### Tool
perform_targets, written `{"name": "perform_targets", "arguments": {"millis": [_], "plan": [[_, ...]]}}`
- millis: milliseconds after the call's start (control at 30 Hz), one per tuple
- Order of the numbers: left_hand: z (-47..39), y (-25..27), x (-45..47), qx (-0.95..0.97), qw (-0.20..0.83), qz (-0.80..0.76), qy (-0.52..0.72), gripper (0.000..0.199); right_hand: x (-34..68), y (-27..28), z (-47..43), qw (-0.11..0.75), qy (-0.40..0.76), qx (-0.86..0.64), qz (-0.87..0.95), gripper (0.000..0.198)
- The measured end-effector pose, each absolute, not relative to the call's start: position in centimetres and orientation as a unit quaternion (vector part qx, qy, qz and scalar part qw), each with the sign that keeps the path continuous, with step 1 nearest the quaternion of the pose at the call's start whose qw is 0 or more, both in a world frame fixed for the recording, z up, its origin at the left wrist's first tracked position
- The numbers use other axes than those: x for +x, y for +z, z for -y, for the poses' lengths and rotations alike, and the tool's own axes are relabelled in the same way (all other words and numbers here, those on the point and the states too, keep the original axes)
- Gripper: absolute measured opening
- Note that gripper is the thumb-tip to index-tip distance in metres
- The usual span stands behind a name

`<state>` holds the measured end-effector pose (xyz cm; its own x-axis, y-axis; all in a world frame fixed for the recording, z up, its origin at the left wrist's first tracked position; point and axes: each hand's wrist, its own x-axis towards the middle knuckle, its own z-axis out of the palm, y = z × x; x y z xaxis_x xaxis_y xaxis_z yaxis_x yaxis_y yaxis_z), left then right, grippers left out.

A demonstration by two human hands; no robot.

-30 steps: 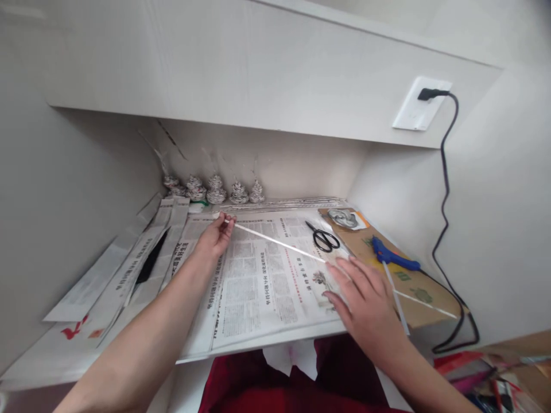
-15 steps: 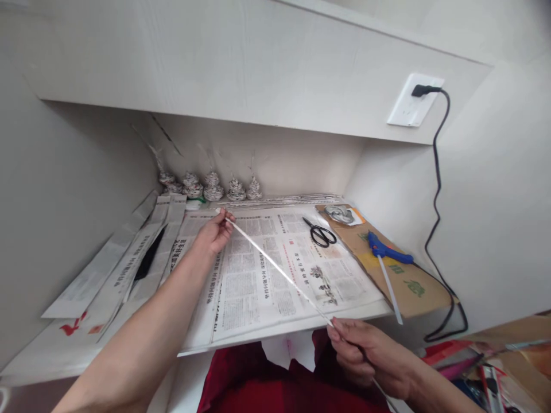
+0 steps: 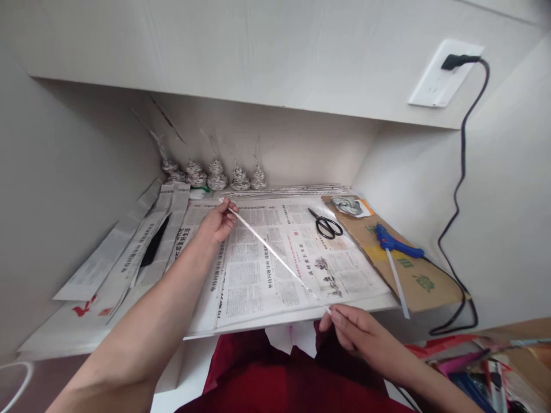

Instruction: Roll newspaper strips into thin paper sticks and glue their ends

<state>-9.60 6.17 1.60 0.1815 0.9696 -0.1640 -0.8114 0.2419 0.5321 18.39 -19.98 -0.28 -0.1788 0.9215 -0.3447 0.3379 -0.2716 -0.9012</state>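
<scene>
Moving since one second ago, the right hand (image 3: 350,328) is now sitting at the surface's (image 3: 379,303) front edge, no longer over the newspaper (image 3: 249,278). In the head view, its fingers are pinching the stick's (image 3: 275,252) near part; the left hand (image 3: 220,222) is pinching the far end. The stick is stretching slantwise above the newspaper. Light, even pulling is probably serving best, avoiding creases.

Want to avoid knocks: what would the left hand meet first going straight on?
Probably the thin newspaper rods beyond the left hand, though the hand's height above them is unclear.
</scene>
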Motion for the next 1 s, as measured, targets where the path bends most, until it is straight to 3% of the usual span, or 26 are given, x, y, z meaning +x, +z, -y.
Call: {"name": "perform_targets", "arguments": {"millis": [100,233,333,467,567,667,833,1000], "plan": [[-6.1,1.7,-9.6,0.166,0.763,-0.218,0.586,0.024,18.5,-1.0,20.3,0.286,0.742,-0.483,0.366,0.033],[-6.2,1.5,-9.7,0.172,0.768,-0.208,0.581,0.022,18.4,-1.7,20.5,0.278,0.789,-0.451,0.312,0.031],[-6.3,1.4,-9.7,0.174,0.756,-0.232,0.587,0.022,18.1,-1.4,20.3,0.267,0.654,-0.547,0.449,0.042],[-6.4,1.4,-9.7,0.174,0.742,-0.251,0.597,0.022,18.1,-0.6,19.5,0.236,0.273,-0.659,0.66,0.035],[-6.4,1.4,-9.6,0.178,0.741,-0.248,0.598,0.022,18.1,-0.4,19.1,0.189,0.191,-0.676,0.687,0.029],[-6.2,1.6,-9.6,0.187,0.746,-0.238,0.593,0.023,17.7,-0.5,19.3,0.218,0.308,-0.644,0.666,0.033],[-6.1,1.7,-9.5,0.177,0.76,-0.218,0.586,0.021,17.4,-1.1,19.9,0.303,0.681,-0.509,0.43,0.039],[-6.0,1.7,-9.5,0.179,0.77,-0.203,0.578,0.019,18.2,-2.2,20.0,0.308,0.826,-0.391,0.264,0.028]]}}
